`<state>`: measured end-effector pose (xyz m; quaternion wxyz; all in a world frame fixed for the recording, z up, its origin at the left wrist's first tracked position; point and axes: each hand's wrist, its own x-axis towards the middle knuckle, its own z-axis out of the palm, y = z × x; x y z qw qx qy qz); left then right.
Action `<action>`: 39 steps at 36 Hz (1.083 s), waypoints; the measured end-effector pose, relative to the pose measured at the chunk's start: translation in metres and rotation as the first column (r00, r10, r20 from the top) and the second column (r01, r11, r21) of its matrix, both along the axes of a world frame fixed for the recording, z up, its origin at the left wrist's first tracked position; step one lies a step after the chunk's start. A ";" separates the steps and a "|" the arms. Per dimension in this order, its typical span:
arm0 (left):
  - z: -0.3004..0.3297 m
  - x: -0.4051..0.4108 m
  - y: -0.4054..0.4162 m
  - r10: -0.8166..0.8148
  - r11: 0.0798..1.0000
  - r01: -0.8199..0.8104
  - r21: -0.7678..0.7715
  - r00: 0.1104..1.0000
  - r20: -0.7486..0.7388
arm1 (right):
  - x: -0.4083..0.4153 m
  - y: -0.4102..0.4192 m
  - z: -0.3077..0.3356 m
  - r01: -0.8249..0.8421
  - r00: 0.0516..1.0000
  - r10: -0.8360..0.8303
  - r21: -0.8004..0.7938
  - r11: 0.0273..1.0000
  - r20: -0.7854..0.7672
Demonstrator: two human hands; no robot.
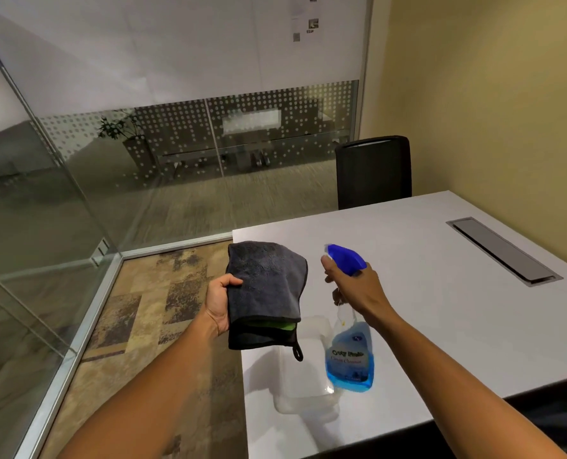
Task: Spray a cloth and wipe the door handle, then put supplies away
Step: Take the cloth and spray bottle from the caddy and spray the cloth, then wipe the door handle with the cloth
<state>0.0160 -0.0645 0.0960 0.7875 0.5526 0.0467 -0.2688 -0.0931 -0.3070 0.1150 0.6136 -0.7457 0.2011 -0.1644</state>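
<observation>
While the left hand grips the folded cloth, the right hand clasps the spray bottle just beside it (nozzle toward the cloth), both above the table edge.

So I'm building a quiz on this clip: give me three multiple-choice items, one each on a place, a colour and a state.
1. Where is the spray bottle?
A. lying flat on the floor
B. held above the white table
C. on the black chair

2. What colour is its spray head?
A. red
B. white
C. blue

3. How is the grey cloth?
A. folded, gripped in the left hand
B. spread flat on the table
C. hanging on a hook

Key: 1 B, the right hand grips its neck above the tabletop; 2 C, the trigger head is blue; 3 A, left-hand fingers clasp the folded cloth.
</observation>
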 end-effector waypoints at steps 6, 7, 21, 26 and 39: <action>-0.005 -0.008 0.016 0.094 0.996 -0.094 0.007 0.996 -0.007 | 0.011 0.003 -0.013 -0.026 0.995 0.022 0.041 0.999 0.095; -0.007 -0.011 0.021 0.114 0.993 -0.114 0.009 0.993 -0.011 | 0.012 0.006 -0.018 -0.056 0.994 0.052 0.044 0.997 0.098; -0.024 -0.066 0.078 0.371 0.929 -0.369 0.032 0.927 -0.051 | 0.021 0.033 -0.120 -0.343 0.939 0.344 -0.102 0.934 -0.006; -0.029 -0.089 0.091 0.445 0.895 -0.442 0.053 0.892 -0.080 | 0.014 0.035 -0.144 -0.377 0.925 0.379 -0.071 0.923 0.008; -0.015 -0.133 0.119 0.470 0.883 -0.469 0.035 0.880 -0.064 | 0.002 0.033 -0.162 -0.435 0.900 0.436 -0.102 0.895 -0.017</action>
